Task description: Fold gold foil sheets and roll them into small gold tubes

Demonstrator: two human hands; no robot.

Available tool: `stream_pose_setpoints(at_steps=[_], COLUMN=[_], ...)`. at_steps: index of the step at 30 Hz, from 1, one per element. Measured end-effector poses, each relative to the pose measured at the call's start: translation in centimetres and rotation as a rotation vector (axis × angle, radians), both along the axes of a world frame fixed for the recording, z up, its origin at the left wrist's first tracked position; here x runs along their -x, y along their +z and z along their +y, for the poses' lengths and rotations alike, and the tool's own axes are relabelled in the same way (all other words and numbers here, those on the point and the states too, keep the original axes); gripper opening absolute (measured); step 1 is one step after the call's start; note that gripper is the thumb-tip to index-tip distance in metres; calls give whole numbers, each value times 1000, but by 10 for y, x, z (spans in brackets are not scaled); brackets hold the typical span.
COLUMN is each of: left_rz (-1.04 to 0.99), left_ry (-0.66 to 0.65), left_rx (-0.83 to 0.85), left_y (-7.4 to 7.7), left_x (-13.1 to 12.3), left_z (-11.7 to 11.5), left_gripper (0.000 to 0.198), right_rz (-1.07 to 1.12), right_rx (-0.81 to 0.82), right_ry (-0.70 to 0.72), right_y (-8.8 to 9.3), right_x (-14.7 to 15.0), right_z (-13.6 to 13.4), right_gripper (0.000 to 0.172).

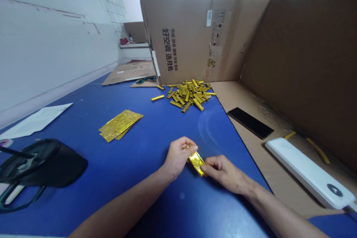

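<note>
Here, a gold foil strip (196,163) is held between the person's two hands over the blue bench (156,130), and it serves as the landmark for everything else. At its far end, the left hand (177,156) has thumb and fingers pinched on the foil; at its near end, the fingers of the right hand (223,171) grasp it too. The strip slants between them, its shiny face upward.

Beyond the strip lies a heap of small folded gold pieces (189,95), with a cardboard box (192,37) standing farther beyond it. To the strip's left rests a stack of flat gold sheets (119,124), slightly fanned; well off to its left are a black container (61,163) and a white sheet (36,121). To the strip's right, a dark phone (250,122) and a long white device (306,171) lie on a cardboard flap (262,160).
</note>
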State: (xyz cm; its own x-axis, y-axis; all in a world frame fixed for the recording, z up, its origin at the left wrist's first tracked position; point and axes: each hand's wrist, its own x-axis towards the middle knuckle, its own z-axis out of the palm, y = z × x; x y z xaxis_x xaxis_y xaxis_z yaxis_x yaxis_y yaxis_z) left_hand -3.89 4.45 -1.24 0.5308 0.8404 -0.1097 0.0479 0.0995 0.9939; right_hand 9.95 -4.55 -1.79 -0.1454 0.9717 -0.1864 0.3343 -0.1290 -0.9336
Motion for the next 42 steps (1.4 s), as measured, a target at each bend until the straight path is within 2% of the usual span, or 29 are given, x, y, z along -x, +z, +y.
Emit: stream_pose_setpoints(at_steps=[3, 6, 10, 17, 20, 23, 25, 28, 31, 33, 36, 39, 42], left_rz=[-86, -110, -72, -99, -123, -98, -44, 68, 165, 188, 147, 113, 120], left_ry=[19, -79, -159, -97, -110, -140, -195, -358, -546, -590, -500, -411, -404], left_rx=[23, 87, 135, 201, 221, 169, 112, 98, 142, 137, 94, 64, 56], left_y=[-2, -6, -6, 2, 3, 3, 3, 1, -3, -5, -7, -7, -6], left_x=[0, -1, -2, 2, 4, 5, 6, 6, 5, 4, 1, -2, -3], left_z=[-5, -12, -17, -2, 5, 9, 8, 2, -6, -10, -12, -13, -14], left_gripper=[26, 31, 22, 23, 27, 30, 30, 29, 25, 21, 18, 15, 15], right_rz=[21, 62, 91, 51, 33, 23, 8, 11, 32, 54, 91, 110, 122], right_rx=[-5, -98, -128, -76, -65, -91, -126, -188, -217, -210, -160, -112, -139], right_ry=[20, -32, -54, -63, -58, -107, -193, -319, -360, -365, -317, -131, -9], right_y=[-1, -3, -7, 0, 3, 5, 6, 6, 3, 1, -1, -2, -3], right_x=[4, 7, 9, 4, -1, -10, -18, -26, -27, -24, -18, -12, -8], right_z=[-1, -1, 0, 0, 1, 1, 2, 3, 5, 6, 7, 7, 6], right_gripper=[38, 37, 35, 35, 36, 36, 36, 33, 33, 35, 38, 41, 45])
